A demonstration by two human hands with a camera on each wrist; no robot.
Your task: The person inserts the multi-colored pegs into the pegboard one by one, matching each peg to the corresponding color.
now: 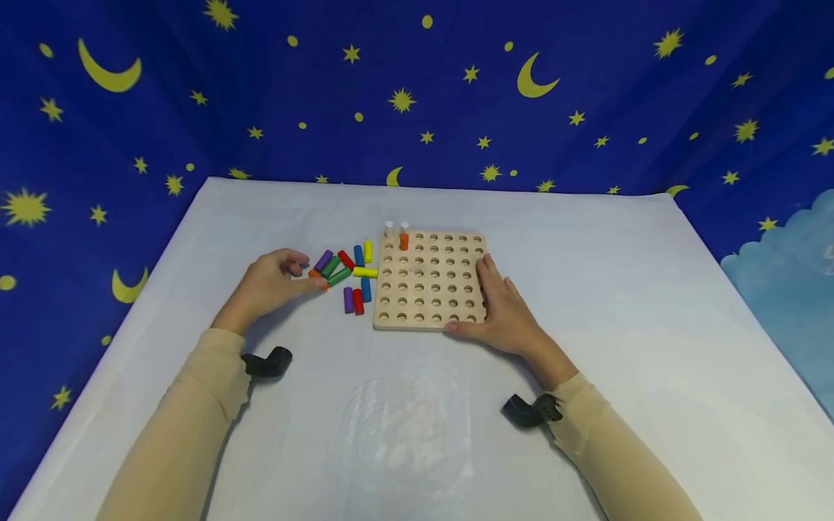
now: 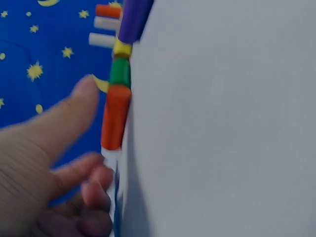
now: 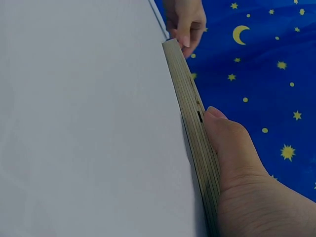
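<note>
My left hand (image 1: 270,281) is at the left end of a pile of coloured pegs, thumb and fingers apart. Its thumb tip lies beside an orange peg (image 2: 116,118) in the left wrist view, with a gap between the curled fingers and that peg. Green (image 1: 339,276), purple (image 1: 323,260) and red (image 1: 346,259) pegs lie close by. My right hand (image 1: 504,311) holds the near right corner of a wooden pegboard (image 1: 426,278), thumb at the front edge and fingers along the right side. An orange peg (image 1: 405,242) and two white pegs (image 1: 389,229) stand in the board's far left holes.
Yellow (image 1: 368,251) and blue (image 1: 366,289) pegs lie between the pile and the board, and another yellow peg (image 1: 365,272) reaches the board's left edge. The white table (image 1: 417,434) ends at a blue star-patterned curtain (image 1: 365,87).
</note>
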